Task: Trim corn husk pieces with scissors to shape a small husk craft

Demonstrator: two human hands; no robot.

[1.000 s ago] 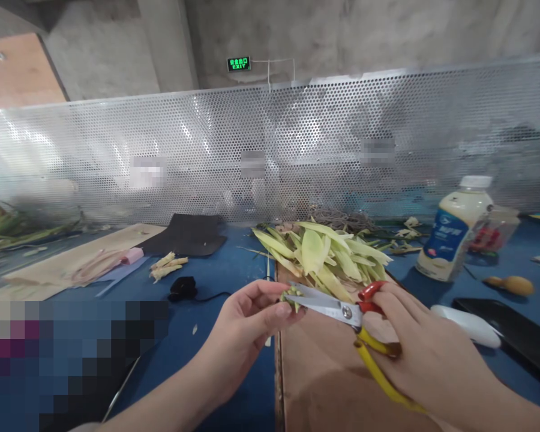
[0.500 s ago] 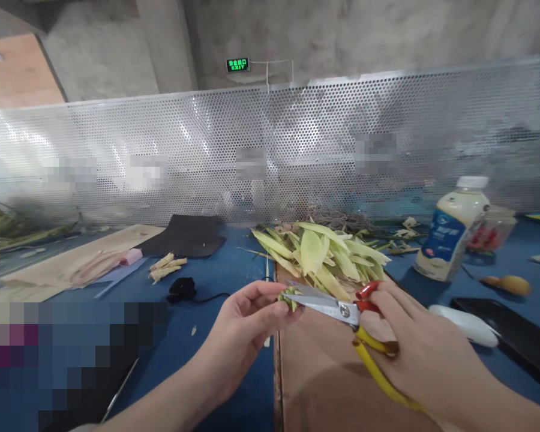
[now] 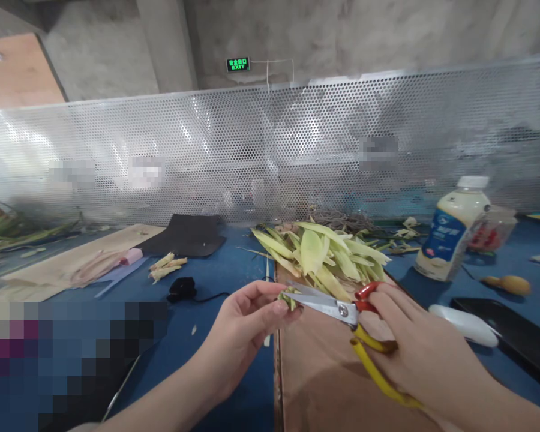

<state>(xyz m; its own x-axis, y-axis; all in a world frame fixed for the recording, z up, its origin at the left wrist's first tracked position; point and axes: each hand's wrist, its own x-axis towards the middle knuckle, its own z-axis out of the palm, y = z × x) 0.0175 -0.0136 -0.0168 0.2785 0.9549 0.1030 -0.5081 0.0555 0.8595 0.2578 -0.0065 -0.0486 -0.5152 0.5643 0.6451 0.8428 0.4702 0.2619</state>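
Between thumb and fingertips, my left hand (image 3: pixel 247 327) pinches a small green bundle of plant strips (image 3: pixel 290 298); its exact kind is too small to tell. Scissors (image 3: pixel 343 310) with red and yellow handles are in my right hand (image 3: pixel 425 339), with the fingers around the grips. The blades are slightly parted, and their tips reach the green bundle. Beyond my hands, a pile of pale green corn husks (image 3: pixel 321 252) lies on the far part of a brown board (image 3: pixel 324 384).
At the right stand a milk-drink bottle (image 3: pixel 450 231) and a clear plastic box (image 3: pixel 492 231). A white object (image 3: pixel 465 325) lies beside a black phone-like slab (image 3: pixel 517 336). Husk pieces (image 3: pixel 165 268) and a black cord bundle (image 3: pixel 182 289) are left. A perforated metal screen (image 3: pixel 198 150) closes off the back.
My right hand and the scissors have shifted very slightly left, with the blades a little further over the green bundle. My left hand stays in place.
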